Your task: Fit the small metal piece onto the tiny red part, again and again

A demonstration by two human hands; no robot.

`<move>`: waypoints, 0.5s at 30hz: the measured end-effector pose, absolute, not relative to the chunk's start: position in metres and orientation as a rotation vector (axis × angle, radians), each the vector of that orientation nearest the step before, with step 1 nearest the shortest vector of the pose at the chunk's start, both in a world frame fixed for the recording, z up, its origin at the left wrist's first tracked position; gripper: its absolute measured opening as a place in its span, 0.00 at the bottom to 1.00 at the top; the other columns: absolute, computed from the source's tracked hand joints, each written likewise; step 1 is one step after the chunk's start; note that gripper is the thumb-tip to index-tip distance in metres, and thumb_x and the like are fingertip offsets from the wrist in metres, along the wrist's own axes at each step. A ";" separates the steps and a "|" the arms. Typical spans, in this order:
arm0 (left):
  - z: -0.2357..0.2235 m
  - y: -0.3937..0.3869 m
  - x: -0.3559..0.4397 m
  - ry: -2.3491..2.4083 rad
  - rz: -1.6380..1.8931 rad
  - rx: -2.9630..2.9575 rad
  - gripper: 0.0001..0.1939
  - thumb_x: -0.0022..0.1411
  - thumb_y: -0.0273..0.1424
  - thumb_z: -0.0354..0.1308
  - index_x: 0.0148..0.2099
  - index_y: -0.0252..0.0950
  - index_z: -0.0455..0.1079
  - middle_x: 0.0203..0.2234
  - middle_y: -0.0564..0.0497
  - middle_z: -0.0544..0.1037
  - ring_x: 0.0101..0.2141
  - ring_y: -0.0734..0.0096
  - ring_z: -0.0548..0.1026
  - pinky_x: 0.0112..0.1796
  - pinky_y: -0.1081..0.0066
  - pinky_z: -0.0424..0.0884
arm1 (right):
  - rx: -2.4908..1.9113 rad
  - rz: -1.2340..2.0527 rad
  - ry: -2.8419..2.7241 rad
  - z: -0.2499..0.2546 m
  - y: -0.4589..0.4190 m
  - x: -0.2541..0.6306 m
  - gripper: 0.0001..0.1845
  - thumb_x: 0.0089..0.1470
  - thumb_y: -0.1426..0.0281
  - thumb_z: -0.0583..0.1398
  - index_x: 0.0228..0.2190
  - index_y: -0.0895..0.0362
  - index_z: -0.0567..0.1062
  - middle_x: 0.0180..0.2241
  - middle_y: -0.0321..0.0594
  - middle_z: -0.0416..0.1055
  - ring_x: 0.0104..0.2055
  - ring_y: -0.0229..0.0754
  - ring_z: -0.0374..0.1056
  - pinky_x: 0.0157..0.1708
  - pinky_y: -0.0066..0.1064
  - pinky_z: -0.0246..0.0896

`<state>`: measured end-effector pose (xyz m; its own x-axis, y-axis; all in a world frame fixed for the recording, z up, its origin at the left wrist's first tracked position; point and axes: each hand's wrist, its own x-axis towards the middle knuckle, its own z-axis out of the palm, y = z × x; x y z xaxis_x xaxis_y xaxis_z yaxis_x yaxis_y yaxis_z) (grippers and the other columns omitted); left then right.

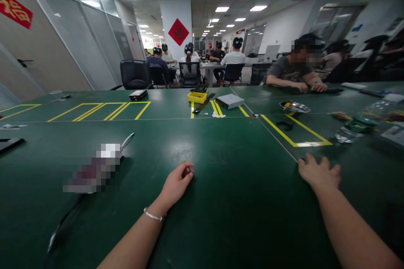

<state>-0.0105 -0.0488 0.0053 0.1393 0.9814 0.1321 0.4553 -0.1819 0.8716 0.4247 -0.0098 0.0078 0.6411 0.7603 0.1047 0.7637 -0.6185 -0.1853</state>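
My left hand (177, 182), with a silvery bracelet at the wrist, rests on the green table (221, 218). Its fingers curl around a small red and dark object (187, 171), mostly hidden, whose kind I cannot make out. Farther right, my right hand (319, 173) lies palm down on the table with its fingers spread. Its leftmost fingertip is by a thin seam line, beside a small dark spot that is too small to tell. A yellow tape outline (311, 144) lies just beyond this hand.
Left of my hands lies a blurred-out device (94, 172) with cables. Farther back are a yellow bin (198, 97), a grey box (229, 101), a black box (138, 95) and a metal bowl (295, 107). A plastic bottle (356, 128) lies at right. A person (293, 67) sits across the table.
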 end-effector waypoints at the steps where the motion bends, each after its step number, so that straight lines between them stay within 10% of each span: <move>1: 0.005 -0.049 -0.013 1.330 1.022 1.664 0.13 0.53 0.29 0.48 0.42 0.39 0.63 0.31 0.53 0.71 0.33 0.72 0.68 0.36 0.72 0.62 | -2.659 0.010 -1.290 0.005 -0.013 0.431 0.27 0.50 0.60 0.45 0.49 0.59 0.62 0.51 0.59 0.51 0.54 0.60 0.45 0.42 0.48 0.45; 6: 0.006 -0.045 -0.021 1.118 1.175 1.304 0.13 0.47 0.21 0.48 0.37 0.36 0.64 0.26 0.55 0.68 0.25 0.79 0.64 0.28 0.78 0.60 | -2.655 -0.015 -1.449 0.005 -0.017 0.430 0.21 0.48 0.73 0.45 0.39 0.64 0.71 0.43 0.57 0.62 0.46 0.52 0.57 0.40 0.38 0.52; 15: 0.013 -0.039 -0.032 0.808 1.250 0.732 0.10 0.49 0.27 0.49 0.37 0.36 0.60 0.21 0.57 0.61 0.19 0.83 0.60 0.17 0.81 0.50 | -2.036 0.354 -0.920 0.024 -0.025 0.380 0.07 0.43 0.70 0.53 0.26 0.55 0.70 0.36 0.48 0.63 0.51 0.56 0.50 0.47 0.51 0.43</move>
